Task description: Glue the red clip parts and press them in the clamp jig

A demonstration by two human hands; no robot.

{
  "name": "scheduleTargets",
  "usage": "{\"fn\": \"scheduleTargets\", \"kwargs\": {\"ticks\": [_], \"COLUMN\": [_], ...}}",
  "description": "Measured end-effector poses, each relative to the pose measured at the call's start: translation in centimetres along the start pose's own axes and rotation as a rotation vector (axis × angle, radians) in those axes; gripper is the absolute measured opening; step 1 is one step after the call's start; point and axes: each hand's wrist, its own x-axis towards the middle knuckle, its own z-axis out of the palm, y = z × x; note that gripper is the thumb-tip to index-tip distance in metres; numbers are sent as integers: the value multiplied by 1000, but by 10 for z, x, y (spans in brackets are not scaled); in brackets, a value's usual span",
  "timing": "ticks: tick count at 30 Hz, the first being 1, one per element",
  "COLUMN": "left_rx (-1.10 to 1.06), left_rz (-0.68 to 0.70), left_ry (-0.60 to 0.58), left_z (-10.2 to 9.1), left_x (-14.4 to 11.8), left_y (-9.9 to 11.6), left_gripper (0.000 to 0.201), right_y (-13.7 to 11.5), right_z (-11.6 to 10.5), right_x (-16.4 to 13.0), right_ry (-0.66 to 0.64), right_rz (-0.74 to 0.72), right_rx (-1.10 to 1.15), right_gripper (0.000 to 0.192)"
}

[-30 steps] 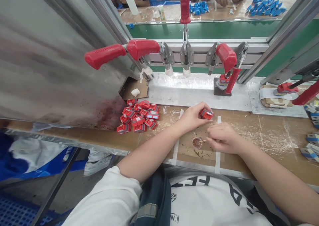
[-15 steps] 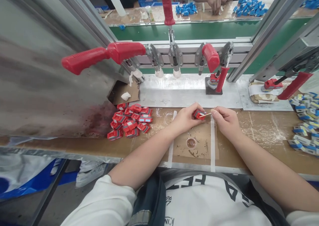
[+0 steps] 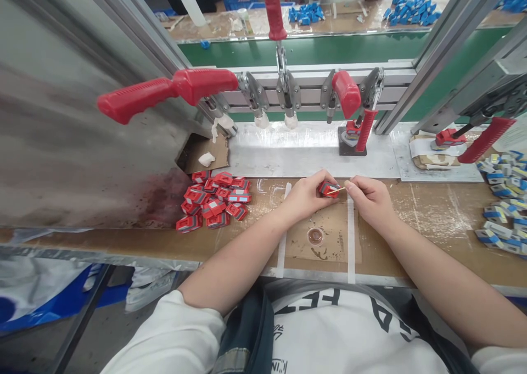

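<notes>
Red piece (image 3: pixel 330 191) part-hidden in left hand (image 3: pixel 308 195), stick (image 3: pixel 340 189) tip indistinct

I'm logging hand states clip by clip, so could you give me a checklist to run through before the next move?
1. Left hand holds the small red-and-grey block: ok.
2. Right hand pinches the thin, pale, wooden-looking stick: ok.
3. Stick's tip touching the block, not just over it: cannot tell; they overlap in this view.
4. Small, round, clear cup of brownish liquid sits between the long white tape strips: ok.
5. Flat brown cardboard sheet free of dark spots: not ok; spots lie near the cup.
</notes>
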Motion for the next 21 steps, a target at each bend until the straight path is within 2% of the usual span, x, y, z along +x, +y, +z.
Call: {"fn": "scheduleTargets", "kwargs": {"ticks": [8,21], "left_rx": [9,50], "left_rz": [-5,-7], "left_ry": [8,28], "left_z": [-1,0], "left_x": [-1,-1], "left_y": [2,0], "left_gripper": [28,31], "right_y": [-4,-4], "right_z": [-3,-6], "right_x": [2,2], "right_ry": [31,69], "right_rz": [27,-13], "right_rx": [-34,-116], "right_gripper": [41,39]}}
